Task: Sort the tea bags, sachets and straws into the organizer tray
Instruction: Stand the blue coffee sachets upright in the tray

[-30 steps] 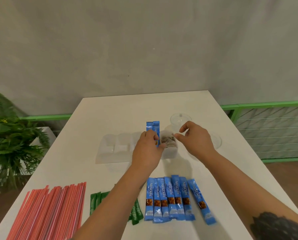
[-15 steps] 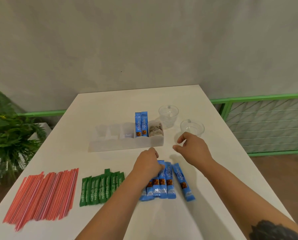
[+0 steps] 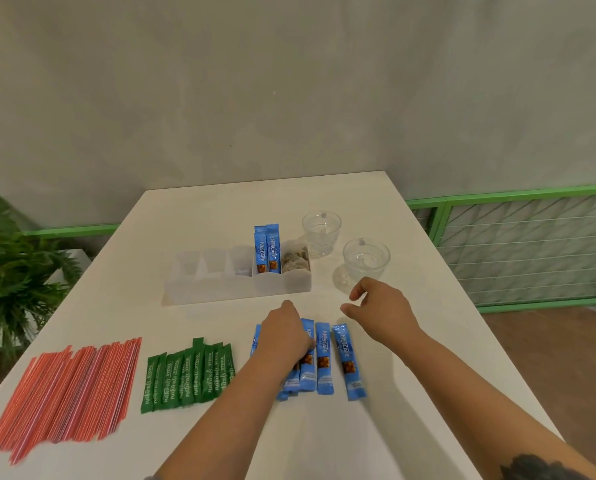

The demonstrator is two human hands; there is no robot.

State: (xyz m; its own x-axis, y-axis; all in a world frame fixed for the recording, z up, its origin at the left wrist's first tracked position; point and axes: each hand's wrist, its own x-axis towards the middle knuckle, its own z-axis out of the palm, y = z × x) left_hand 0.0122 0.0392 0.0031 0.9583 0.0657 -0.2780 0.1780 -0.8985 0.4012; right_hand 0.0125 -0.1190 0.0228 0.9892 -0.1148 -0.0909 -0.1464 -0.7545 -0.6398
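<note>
- Head view: left hand (image 3: 287, 336) presses down on flat blue paper coffee sachets (image 3: 324, 358) near the clear plastic organizer tray (image 3: 220, 289); whether it holds one, I cannot tell.
- Right hand (image 3: 381, 308) floats loose, holding nothing.
- Grabbing too many could drop some.

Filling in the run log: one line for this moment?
stage: fetching blue sachets | left hand: on sachets | right hand: hovering, empty | organizer tray: two sachets in

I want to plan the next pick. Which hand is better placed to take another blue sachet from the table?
Left. The left hand already lies on the blue sachets, while the right hand hovers beside them, holding nothing.
</note>
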